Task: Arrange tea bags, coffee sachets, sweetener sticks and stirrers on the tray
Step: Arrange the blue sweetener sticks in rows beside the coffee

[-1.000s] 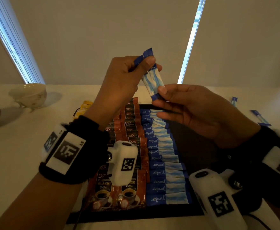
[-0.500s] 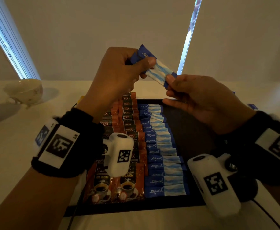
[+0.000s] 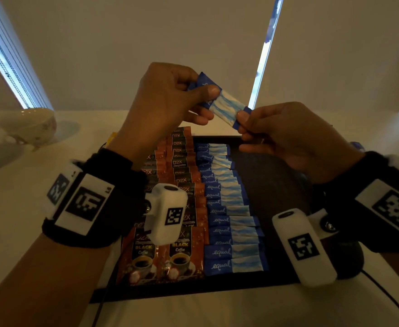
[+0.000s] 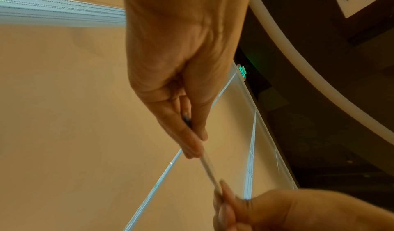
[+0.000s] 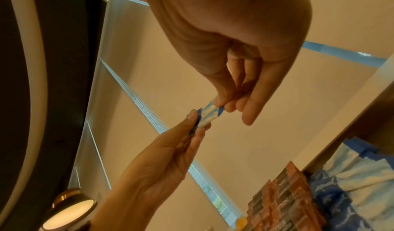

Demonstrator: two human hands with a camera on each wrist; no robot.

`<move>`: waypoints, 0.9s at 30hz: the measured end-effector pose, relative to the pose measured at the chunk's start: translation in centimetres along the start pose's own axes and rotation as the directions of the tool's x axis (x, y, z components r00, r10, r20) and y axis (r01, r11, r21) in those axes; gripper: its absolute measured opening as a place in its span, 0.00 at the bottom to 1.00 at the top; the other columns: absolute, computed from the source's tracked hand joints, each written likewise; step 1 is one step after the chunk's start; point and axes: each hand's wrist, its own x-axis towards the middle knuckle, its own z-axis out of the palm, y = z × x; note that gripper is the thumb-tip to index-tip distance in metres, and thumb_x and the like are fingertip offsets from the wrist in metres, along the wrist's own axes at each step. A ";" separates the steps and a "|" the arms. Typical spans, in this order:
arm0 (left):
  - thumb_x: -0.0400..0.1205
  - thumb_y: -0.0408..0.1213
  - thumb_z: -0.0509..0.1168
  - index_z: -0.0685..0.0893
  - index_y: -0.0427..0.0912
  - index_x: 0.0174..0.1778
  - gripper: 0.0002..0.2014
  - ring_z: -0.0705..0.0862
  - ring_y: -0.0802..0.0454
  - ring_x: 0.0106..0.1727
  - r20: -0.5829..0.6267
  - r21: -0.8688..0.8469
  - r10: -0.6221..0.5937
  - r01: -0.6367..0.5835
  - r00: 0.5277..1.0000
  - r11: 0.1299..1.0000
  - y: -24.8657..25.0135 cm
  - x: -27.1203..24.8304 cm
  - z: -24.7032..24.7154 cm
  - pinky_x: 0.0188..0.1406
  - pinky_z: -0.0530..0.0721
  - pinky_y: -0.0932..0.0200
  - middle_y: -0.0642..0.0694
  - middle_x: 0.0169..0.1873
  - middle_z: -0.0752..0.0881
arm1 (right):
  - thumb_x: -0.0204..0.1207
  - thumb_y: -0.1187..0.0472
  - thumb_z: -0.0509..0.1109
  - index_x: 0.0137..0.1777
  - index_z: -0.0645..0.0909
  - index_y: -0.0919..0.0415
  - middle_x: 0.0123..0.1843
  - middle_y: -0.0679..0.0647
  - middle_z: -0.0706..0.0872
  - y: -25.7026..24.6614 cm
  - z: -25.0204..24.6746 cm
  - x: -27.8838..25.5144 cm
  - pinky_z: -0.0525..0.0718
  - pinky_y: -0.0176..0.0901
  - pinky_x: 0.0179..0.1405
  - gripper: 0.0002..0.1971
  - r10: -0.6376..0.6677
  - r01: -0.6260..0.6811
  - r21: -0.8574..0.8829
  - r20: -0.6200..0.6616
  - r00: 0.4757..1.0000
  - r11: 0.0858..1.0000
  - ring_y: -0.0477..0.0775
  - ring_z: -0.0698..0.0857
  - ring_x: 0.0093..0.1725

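A blue-and-white sweetener sachet [image 3: 225,106] is held in the air above the far end of the black tray [image 3: 276,185], slanting down to the right. My left hand [image 3: 208,95] pinches its upper blue end between thumb and fingers. My right hand [image 3: 242,119] pinches its lower end. In the left wrist view the sachet [image 4: 210,172] shows edge-on between the two hands. In the right wrist view the sachet [image 5: 210,115] spans both pinches. On the tray lie two overlapping rows of red-brown coffee sachets [image 3: 184,175] and one column of sweetener sachets [image 3: 227,208].
The tray's right part is bare dark surface. A white teacup [image 3: 28,126] stands on the white table at far left. Yellow packets [image 3: 112,136] peek out behind my left wrist. A loose blue stick [image 3: 356,146] lies on the table beyond my right wrist.
The sachet has swung from nearly upright to slanting down-right. My left hand lifted its top end while my right hand moved to the right, so the hands now stand wider apart.
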 end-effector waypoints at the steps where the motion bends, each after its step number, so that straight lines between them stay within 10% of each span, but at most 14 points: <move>1: 0.79 0.39 0.69 0.85 0.32 0.51 0.12 0.89 0.53 0.32 0.005 0.003 -0.009 0.009 1.000 1.000 0.0 0.0 -0.1 0.30 0.86 0.63 0.40 0.38 0.89 | 0.74 0.62 0.72 0.40 0.81 0.67 0.31 0.53 0.83 0.1 -0.2 0.2 0.89 0.40 0.32 0.07 0.004 -0.004 -0.027 -0.009 1.000 1.000 0.43 0.82 0.29; 6: 0.79 0.50 0.68 0.81 0.41 0.62 0.20 0.88 0.55 0.41 -0.106 0.046 -0.026 0.031 0.994 0.998 0.6 0.2 -1.7 0.35 0.88 0.60 0.46 0.47 0.88 | 0.75 0.65 0.72 0.43 0.81 0.69 0.37 0.58 0.83 1.2 -2.3 2.4 0.87 0.41 0.33 0.06 0.199 -0.194 -0.257 -0.006 0.980 0.947 0.48 0.82 0.35; 12: 0.79 0.52 0.68 0.79 0.44 0.65 0.22 0.86 0.60 0.41 -0.176 0.066 -0.012 0.024 0.984 0.998 0.8 0.3 -2.4 0.32 0.83 0.65 0.47 0.49 0.88 | 0.76 0.64 0.70 0.45 0.79 0.67 0.39 0.57 0.82 3.4 -3.2 4.6 0.85 0.35 0.26 0.05 0.547 -0.412 -0.621 0.031 0.837 0.666 0.48 0.80 0.37; 20: 0.79 0.51 0.68 0.79 0.45 0.64 0.21 0.85 0.61 0.39 -0.162 0.099 -0.011 0.027 0.987 0.995 0.8 0.3 -2.5 0.28 0.80 0.67 0.48 0.48 0.88 | 0.76 0.63 0.71 0.43 0.80 0.66 0.36 0.55 0.82 4.1 -0.9 6.2 0.83 0.31 0.21 0.06 0.599 -0.417 -0.643 0.081 0.797 0.642 0.47 0.80 0.35; 27: 0.78 0.52 0.68 0.80 0.45 0.62 0.21 0.84 0.63 0.36 -0.150 0.109 -0.024 0.040 0.988 0.993 0.7 0.3 -2.6 0.26 0.78 0.67 0.50 0.45 0.88 | 0.70 0.64 0.76 0.44 0.83 0.68 0.36 0.56 0.85 3.8 -0.3 5.9 0.85 0.32 0.22 0.08 0.502 -0.352 -0.642 0.060 0.863 0.681 0.48 0.82 0.34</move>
